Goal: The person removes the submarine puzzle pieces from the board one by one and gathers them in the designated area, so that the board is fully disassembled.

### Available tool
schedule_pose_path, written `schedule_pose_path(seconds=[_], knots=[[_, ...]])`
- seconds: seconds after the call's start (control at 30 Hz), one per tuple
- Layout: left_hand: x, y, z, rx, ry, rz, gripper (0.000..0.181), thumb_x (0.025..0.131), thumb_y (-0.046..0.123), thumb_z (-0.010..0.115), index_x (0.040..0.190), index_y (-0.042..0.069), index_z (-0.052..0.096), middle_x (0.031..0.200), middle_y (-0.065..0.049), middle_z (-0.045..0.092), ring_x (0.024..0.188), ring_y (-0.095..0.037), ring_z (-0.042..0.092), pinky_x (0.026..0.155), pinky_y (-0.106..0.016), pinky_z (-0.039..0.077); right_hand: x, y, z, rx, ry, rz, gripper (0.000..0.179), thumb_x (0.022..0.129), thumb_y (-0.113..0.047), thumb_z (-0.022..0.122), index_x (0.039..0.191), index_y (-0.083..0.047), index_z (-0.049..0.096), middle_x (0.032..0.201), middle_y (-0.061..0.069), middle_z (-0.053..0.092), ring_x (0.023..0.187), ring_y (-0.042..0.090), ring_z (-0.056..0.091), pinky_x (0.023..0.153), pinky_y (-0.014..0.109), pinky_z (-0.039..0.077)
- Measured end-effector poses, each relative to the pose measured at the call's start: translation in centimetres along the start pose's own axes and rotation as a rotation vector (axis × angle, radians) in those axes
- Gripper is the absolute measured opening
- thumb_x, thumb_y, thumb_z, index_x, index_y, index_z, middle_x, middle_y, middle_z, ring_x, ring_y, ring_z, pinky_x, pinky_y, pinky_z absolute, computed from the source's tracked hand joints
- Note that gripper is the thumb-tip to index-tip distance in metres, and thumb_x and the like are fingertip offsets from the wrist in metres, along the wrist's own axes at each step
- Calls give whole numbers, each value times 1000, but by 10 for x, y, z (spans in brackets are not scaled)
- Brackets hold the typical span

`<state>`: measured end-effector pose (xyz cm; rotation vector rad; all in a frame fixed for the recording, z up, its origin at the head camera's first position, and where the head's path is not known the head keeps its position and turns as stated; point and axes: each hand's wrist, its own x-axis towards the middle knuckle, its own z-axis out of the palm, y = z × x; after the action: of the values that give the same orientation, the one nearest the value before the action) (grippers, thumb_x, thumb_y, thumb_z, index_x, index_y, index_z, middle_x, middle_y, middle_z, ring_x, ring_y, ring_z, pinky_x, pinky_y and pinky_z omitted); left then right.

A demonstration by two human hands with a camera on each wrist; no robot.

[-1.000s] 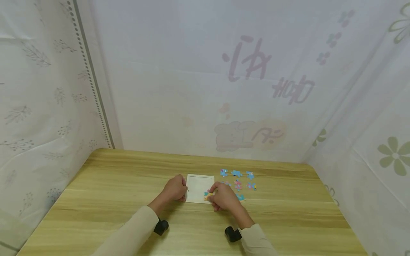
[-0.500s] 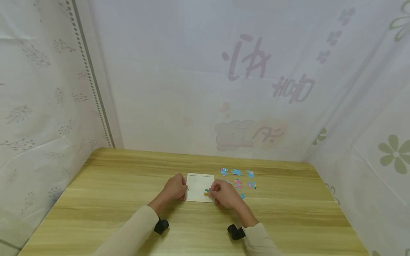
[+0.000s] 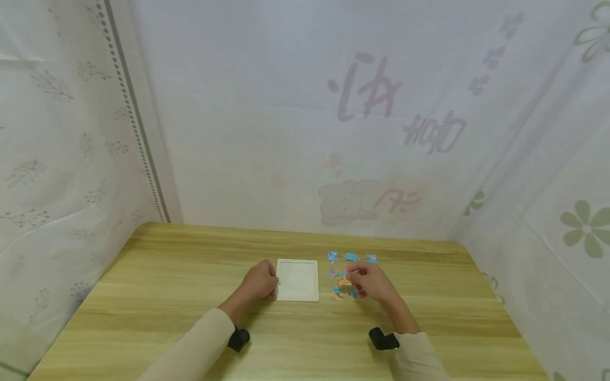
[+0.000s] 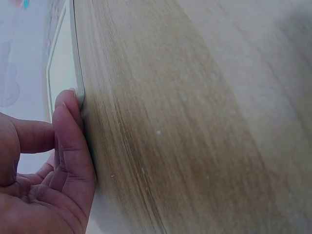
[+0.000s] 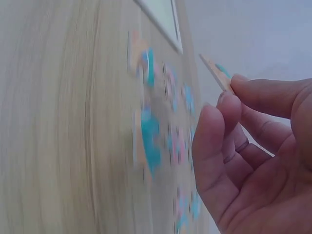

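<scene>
My left hand (image 3: pixel 261 279) grips the left edge of a shallow white puzzle tray (image 3: pixel 297 280), its fingers curled at the rim. The left wrist view shows those fingers against the tray's corner (image 4: pixel 73 92). To the right, my right hand (image 3: pixel 374 280) pinches an orange-and-teal jigsaw piece (image 3: pixel 345 282) between thumb and fingertips. Seen edge-on in the right wrist view, the held piece (image 5: pixel 217 73) is above the table. Below and around that hand lie several loose jigsaw pieces (image 3: pixel 337 294), some partly hidden by it.
A back row of blue jigsaw pieces (image 3: pixel 351 257) lies beyond my right hand. The wood-grain table (image 3: pixel 190 259) ends at a pale printed cloth (image 3: pixel 248 159) hung behind it and at both sides. Black wrist cameras (image 3: pixel 383 338) sit below each hand.
My right hand has lifted the orange-and-teal jigsaw piece from the tray's lower right corner and carried it right, over the loose pieces. The left hand stays at the tray's left edge.
</scene>
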<state>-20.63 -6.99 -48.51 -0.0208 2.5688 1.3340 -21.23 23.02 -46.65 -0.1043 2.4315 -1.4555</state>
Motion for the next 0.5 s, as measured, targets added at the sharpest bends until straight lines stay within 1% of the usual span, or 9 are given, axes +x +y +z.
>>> schedule_pose_path(seconds=[0.13, 0.27, 0.4, 0.5], knots=[[0, -1, 0, -12, -3, 2, 6, 91, -1, 54, 90, 1, 49, 71, -9, 57, 46, -14, 58, 47, -25, 53, -9, 10, -21, 23, 41, 55, 25, 97, -16, 58, 115, 2, 63, 70, 8, 54, 55, 14, 46, 53, 29, 44], [0, -1, 0, -31, -11, -3, 6, 91, -2, 54, 90, 1, 49, 72, -9, 57, 47, -15, 58, 47, -25, 53, -17, 22, -37, 15, 61, 73, 25, 98, -15, 57, 113, 5, 62, 68, 6, 51, 55, 14, 45, 52, 28, 43], [0, 0, 0, -30, -12, -5, 6, 91, -2, 54, 90, 1, 49, 70, -9, 57, 47, -15, 58, 47, -25, 53, -24, 34, -47, -19, 56, 77, 23, 98, -13, 55, 109, 6, 62, 62, 4, 49, 53, 14, 47, 51, 27, 44], [0, 0, 0, -29, -13, -6, 5, 91, -2, 54, 90, 0, 50, 68, -9, 57, 46, -15, 59, 46, -25, 52, -28, 43, -51, -23, 41, 87, 21, 98, -12, 54, 106, 7, 62, 58, 2, 47, 52, 13, 45, 50, 25, 41]])
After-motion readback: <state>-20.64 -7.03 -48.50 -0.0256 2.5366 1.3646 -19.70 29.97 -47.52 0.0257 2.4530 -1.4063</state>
